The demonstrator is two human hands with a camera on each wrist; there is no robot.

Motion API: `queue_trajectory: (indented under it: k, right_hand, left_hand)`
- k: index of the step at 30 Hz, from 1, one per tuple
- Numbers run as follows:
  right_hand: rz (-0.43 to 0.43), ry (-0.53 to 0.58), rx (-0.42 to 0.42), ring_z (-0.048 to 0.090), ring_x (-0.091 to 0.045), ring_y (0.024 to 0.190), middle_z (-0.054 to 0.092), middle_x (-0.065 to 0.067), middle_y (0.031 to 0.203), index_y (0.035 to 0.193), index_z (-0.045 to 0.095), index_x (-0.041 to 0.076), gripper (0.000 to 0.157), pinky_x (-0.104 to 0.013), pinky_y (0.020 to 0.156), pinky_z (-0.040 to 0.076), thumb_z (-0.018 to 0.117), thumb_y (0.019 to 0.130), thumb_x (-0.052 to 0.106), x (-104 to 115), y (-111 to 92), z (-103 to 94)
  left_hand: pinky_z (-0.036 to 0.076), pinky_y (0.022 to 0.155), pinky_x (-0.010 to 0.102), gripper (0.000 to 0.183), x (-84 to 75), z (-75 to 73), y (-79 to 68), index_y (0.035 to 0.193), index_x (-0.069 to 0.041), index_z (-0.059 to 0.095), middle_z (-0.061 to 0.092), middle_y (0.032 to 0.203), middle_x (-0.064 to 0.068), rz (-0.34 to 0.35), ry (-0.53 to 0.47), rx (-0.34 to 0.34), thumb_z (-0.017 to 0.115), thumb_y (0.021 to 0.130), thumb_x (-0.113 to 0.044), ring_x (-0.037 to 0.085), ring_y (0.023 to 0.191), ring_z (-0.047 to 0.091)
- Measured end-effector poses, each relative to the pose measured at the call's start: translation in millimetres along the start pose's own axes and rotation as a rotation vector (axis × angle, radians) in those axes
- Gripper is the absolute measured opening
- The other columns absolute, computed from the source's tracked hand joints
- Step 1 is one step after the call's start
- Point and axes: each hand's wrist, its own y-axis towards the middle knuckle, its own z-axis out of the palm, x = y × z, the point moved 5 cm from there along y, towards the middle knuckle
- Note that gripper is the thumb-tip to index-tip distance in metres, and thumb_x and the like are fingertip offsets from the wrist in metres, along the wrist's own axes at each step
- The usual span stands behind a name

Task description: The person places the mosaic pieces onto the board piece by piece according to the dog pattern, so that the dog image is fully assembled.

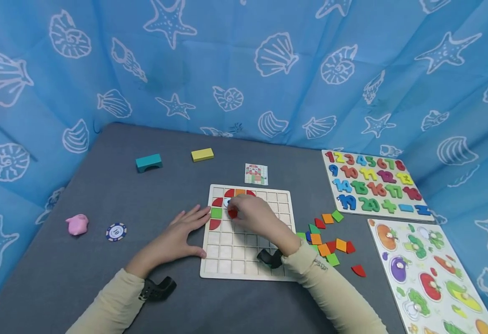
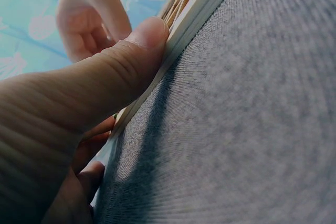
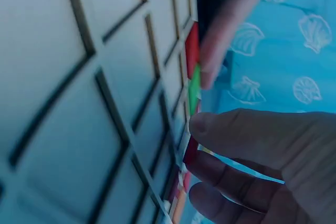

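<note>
On the wooden grid board (image 1: 238,253): a red quarter-circle tile (image 1: 232,214) sits at the upper-left cells, in the right hand's fingers; whether it touches the surface I cannot tell.
Right hand (image 1: 254,213): pinching that tile between thumb and fingers.
Left hand (image 1: 181,236): gripping nothing, fingers extended, thumb and fingertips touching the board's left edge.
Left column: a green square tile (image 1: 216,213) between two red quarter-circles.
Pattern card (image 1: 256,174): just beyond the board's far edge.
Loose tiles (image 1: 316,239): scattered right of the board, in red, orange, green and blue.
Far right: number puzzle (image 1: 358,209) above vegetable puzzle (image 1: 414,273).
Left side: pink pig figure (image 1: 77,224) near a poker chip (image 1: 116,232) marked 10.
</note>
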Motion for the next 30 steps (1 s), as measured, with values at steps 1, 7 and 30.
queue_trajectory:
  k: [1,7,30]
  right_hand:
    - [-0.008,-0.021,-0.002,0.053,-0.008,0.074,0.061,0.003,0.085,0.091,0.066,0.013,0.02,-0.024,0.064,0.046,0.072,0.072,0.014,1,2,3.1]
    - [-0.008,-0.054,-0.015,0.054,-0.009,0.072,0.061,0.003,0.082,0.089,0.069,0.014,0.016,-0.024,0.061,0.045,0.071,0.072,0.013,3,9,7.5]
    - [0.228,0.091,-0.232,0.048,-0.013,0.068,0.06,-0.004,0.091,0.1,0.065,0.01,0.024,-0.028,0.058,0.042,0.069,0.077,0.013,-90,-90,-59.1]
  left_hand:
    - [0.006,0.107,0.05,0.096,-0.3,0.0,0.1,0.14,-0.015,0.03,0.023,0.146,-0.002,0.001,0.003,-0.001,0.071,0.062,-0.054,0.023,0.136,0.011]
    - [0.006,0.107,0.051,0.095,-2.6,-1.6,0.3,0.139,-0.014,0.03,0.024,0.146,-0.001,0.0,0.009,0.0,0.072,0.062,-0.052,0.023,0.136,0.011]
    - [0.005,0.106,0.051,0.094,-2.4,-0.3,0.2,0.139,-0.014,0.031,0.024,0.146,0.0,-0.002,-0.022,-0.006,0.074,0.063,-0.047,0.024,0.136,0.01]
